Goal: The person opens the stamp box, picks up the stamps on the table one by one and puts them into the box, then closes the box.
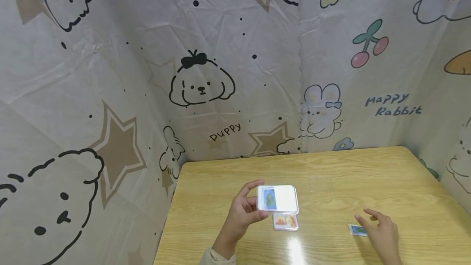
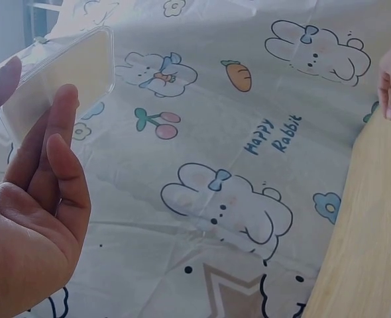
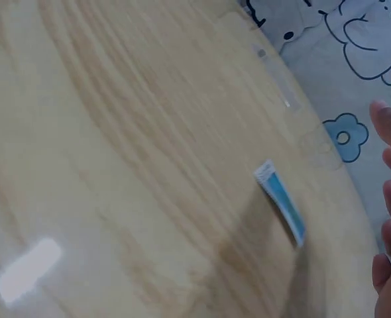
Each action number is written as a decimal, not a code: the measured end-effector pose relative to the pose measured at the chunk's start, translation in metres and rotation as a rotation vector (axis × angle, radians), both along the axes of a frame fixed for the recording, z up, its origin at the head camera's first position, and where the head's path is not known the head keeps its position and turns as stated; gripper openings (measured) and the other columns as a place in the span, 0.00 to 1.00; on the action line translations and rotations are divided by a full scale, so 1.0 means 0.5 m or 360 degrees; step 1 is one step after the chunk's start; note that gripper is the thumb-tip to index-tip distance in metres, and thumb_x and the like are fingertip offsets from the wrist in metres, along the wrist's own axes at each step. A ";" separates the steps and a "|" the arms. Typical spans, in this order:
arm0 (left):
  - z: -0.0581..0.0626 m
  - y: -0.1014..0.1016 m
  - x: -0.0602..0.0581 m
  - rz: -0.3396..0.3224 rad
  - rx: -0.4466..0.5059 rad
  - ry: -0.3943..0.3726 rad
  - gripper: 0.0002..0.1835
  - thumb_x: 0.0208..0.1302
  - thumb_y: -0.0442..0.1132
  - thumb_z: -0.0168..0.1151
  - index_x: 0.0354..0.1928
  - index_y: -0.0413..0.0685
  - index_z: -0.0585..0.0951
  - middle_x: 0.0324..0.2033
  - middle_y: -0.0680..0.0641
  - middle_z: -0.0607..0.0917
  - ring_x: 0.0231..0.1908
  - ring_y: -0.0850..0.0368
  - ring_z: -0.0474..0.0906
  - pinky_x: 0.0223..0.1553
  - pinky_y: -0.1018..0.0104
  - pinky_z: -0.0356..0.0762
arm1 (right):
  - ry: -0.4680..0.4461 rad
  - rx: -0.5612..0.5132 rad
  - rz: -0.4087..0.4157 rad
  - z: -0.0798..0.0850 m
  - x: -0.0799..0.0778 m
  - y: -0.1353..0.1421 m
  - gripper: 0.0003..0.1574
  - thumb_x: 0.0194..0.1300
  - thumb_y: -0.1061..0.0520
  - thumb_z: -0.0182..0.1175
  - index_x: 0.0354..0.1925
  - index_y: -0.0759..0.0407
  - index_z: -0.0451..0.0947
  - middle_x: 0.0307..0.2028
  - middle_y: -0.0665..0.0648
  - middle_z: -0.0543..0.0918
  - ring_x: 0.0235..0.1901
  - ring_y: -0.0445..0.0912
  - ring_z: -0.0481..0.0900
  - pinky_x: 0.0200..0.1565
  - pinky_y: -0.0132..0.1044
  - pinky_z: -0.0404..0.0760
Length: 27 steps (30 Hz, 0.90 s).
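Observation:
My left hand [image 1: 237, 212] grips a clear flat plastic case [image 1: 288, 198] by its left side, thumb below and fingers above, raised over the table. Inside the case a blue picture card [image 1: 270, 198] lies at the left and a white surface fills the right. The left wrist view shows the pale back of this case [image 2: 66, 73]. Just above the table, my right hand [image 1: 384, 232] hovers with thumb and fingers apart, holding nothing. By its thumb, partly hidden in the head view, lies a small blue card [image 1: 357, 230]; in the right wrist view this card [image 3: 281, 202] looks slightly bent.
A second clear case [image 1: 285, 222] with a red and yellow picture lies on the wooden table [image 1: 220, 187], partly behind the raised case. Faint clear outlines [image 1: 321, 184] show farther back on the tabletop. Printed cloth [image 1: 257, 93] hangs behind and at both sides.

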<state>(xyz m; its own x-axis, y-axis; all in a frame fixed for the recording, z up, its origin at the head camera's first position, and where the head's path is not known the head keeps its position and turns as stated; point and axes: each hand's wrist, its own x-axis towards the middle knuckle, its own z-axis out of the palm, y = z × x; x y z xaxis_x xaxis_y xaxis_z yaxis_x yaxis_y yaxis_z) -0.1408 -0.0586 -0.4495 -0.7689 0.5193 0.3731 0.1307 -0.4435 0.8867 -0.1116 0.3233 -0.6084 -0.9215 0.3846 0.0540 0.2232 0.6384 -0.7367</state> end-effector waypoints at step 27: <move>0.000 0.002 -0.002 0.0031 -0.0048 -0.0050 0.39 0.54 0.35 0.65 0.64 0.32 0.56 0.37 0.57 0.87 0.34 0.66 0.81 0.37 0.73 0.79 | -0.0555 0.0101 -0.0361 -0.076 0.032 -0.021 0.62 0.49 0.18 0.47 0.58 0.69 0.62 0.51 0.83 0.63 0.44 0.71 0.63 0.46 0.67 0.61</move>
